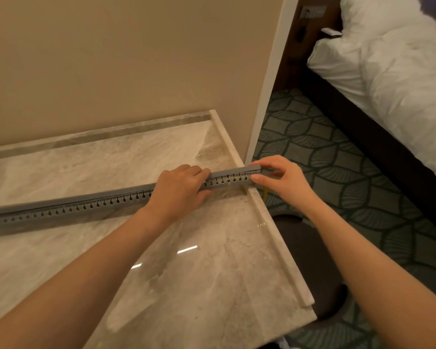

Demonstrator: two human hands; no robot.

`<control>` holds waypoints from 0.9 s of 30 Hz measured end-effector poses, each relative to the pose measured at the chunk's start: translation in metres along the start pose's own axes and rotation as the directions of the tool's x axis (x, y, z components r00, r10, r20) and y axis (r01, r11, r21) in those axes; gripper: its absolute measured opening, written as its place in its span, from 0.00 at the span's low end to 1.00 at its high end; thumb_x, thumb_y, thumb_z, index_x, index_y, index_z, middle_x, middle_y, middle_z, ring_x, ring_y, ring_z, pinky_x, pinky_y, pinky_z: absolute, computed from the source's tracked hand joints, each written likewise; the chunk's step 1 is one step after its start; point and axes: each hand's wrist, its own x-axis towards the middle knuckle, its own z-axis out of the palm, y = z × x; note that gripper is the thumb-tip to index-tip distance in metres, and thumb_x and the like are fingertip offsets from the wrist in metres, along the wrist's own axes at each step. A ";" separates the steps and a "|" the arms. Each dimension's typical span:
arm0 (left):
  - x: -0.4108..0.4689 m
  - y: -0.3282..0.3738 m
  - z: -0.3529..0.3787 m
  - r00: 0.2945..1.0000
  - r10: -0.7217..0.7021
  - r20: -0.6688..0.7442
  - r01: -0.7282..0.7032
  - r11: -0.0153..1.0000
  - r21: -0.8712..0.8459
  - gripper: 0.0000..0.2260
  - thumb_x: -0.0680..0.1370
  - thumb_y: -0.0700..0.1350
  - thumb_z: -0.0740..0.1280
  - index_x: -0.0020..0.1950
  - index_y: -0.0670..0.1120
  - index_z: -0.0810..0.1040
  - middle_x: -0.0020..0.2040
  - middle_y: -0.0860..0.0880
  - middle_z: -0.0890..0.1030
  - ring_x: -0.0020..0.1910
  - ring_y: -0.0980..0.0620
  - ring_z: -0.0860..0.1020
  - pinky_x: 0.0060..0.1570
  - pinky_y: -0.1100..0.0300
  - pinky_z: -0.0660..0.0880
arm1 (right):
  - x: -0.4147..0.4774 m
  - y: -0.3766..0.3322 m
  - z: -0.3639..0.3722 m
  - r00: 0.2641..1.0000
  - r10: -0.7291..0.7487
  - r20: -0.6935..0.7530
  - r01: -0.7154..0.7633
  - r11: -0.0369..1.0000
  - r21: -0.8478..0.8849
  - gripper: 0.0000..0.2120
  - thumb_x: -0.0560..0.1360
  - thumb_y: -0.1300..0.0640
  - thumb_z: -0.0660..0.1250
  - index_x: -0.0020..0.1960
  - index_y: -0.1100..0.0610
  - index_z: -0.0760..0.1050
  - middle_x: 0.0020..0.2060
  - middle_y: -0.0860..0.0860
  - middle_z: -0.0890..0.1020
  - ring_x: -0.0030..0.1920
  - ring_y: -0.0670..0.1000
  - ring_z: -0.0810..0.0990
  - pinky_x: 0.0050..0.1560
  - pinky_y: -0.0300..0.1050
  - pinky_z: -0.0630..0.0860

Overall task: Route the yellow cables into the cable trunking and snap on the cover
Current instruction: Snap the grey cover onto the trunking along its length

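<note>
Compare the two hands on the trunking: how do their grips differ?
The left hand wraps over the trunking partway along; the right hand pinches its end. The left hand is above the counter; the right hand is beyond its edge, over carpet. Both hold the trunking.
</note>
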 end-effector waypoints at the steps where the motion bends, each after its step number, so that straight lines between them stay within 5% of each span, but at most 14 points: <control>1: 0.001 0.000 0.001 1.000 -0.002 -0.002 0.002 1.000 -0.008 0.13 0.70 0.47 0.72 0.50 0.41 0.80 0.39 0.45 0.82 0.38 0.43 0.79 0.28 0.57 0.68 | -0.002 -0.003 -0.002 0.996 -0.088 -0.021 0.085 0.991 -0.099 0.16 0.69 0.54 0.73 0.55 0.50 0.78 0.52 0.48 0.80 0.55 0.46 0.76 0.58 0.44 0.73; 5: 0.002 -0.003 0.002 1.000 0.001 -0.007 -0.001 1.000 -0.015 0.12 0.70 0.48 0.72 0.49 0.42 0.80 0.37 0.45 0.81 0.36 0.43 0.78 0.28 0.58 0.66 | -0.003 -0.016 -0.008 0.899 -0.394 0.189 0.435 0.761 -0.482 0.23 0.66 0.55 0.76 0.59 0.58 0.77 0.53 0.54 0.80 0.55 0.53 0.76 0.57 0.48 0.74; 9: 0.003 -0.005 0.003 1.000 -0.010 0.018 0.010 1.000 -0.020 0.12 0.72 0.50 0.70 0.50 0.43 0.80 0.39 0.46 0.81 0.38 0.44 0.78 0.30 0.57 0.67 | 0.002 -0.032 -0.002 0.813 -0.508 0.284 0.553 0.522 -0.650 0.16 0.67 0.66 0.71 0.55 0.63 0.78 0.46 0.58 0.82 0.46 0.58 0.80 0.43 0.51 0.79; 14: 0.005 -0.008 0.003 0.999 -0.024 0.042 0.026 0.999 -0.045 0.13 0.73 0.52 0.68 0.52 0.45 0.79 0.41 0.47 0.81 0.41 0.45 0.78 0.33 0.57 0.66 | 0.010 -0.043 0.002 0.874 -0.353 0.334 0.481 0.526 -0.702 0.13 0.71 0.63 0.65 0.56 0.61 0.76 0.47 0.56 0.80 0.48 0.57 0.77 0.43 0.52 0.76; 20: 0.008 -0.007 0.003 0.994 -0.048 0.102 0.051 0.998 -0.031 0.13 0.75 0.53 0.65 0.53 0.46 0.77 0.43 0.48 0.81 0.43 0.45 0.77 0.35 0.56 0.66 | 0.030 -0.054 -0.005 0.875 -0.210 0.436 0.476 0.537 -0.696 0.11 0.69 0.57 0.69 0.51 0.55 0.76 0.42 0.50 0.80 0.44 0.53 0.77 0.42 0.45 0.72; 27: 0.011 -0.006 0.001 0.984 -0.062 0.167 0.058 0.998 0.029 0.13 0.76 0.53 0.62 0.53 0.46 0.76 0.42 0.47 0.81 0.43 0.45 0.76 0.35 0.57 0.65 | 0.037 -0.057 -0.007 0.857 -0.204 0.474 0.505 0.521 -0.688 0.11 0.68 0.55 0.71 0.50 0.54 0.77 0.42 0.49 0.81 0.42 0.51 0.78 0.40 0.41 0.67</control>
